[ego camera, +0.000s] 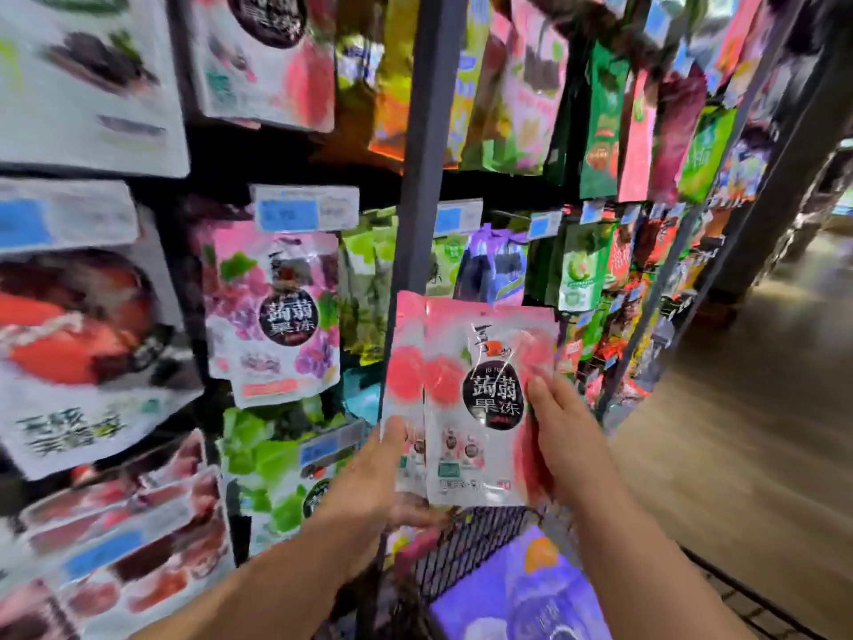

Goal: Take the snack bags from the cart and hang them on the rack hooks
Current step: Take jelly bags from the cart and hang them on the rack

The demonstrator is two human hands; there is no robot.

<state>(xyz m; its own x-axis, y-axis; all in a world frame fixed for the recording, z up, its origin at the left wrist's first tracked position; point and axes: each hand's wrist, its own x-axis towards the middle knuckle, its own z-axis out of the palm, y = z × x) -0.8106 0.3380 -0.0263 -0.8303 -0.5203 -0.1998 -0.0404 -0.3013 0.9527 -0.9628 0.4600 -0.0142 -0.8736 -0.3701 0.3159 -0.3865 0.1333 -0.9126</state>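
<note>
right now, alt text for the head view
The left hand grips two pink snack bags while the right hand rests on their edge, before a rack crowded with hanging bags. A wire cart holding a purple bag sits below.

1 view is given, taken by a wide-angle camera worn on the head. It is aimed forward and slightly downward, at close range. The pink snack bags (471, 408), gripped by the left hand (385, 485) with the right hand (561, 438) laid against them, are centred. The rack (417, 177) is seen just behind the grip, the cart (461, 542) just below it.
</note>
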